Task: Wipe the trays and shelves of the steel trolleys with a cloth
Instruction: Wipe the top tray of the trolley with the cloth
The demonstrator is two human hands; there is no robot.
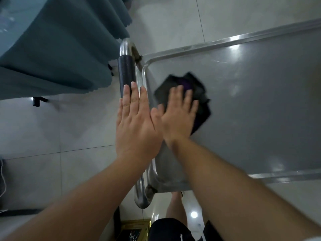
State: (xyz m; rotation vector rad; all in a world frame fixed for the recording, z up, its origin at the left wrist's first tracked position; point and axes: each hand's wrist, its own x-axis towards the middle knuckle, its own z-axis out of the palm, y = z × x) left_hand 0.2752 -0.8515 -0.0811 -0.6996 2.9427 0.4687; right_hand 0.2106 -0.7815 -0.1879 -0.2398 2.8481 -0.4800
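A steel trolley fills the right half of the view, its flat top tray shiny with a raised rim. On the tray near its left end lies a dark cloth with a purple patch. My right hand presses flat on the cloth with straight, spread fingers; it looks blurred. My left hand is held flat with straight fingers above the trolley's push handle, a steel tube with a black foam grip. Whether the left hand touches the handle is unclear.
A table draped in a blue-grey cloth stands at the upper left, close to the handle. Pale floor tiles surround the trolley. My legs in dark shorts show at the bottom, beside a gold-framed object.
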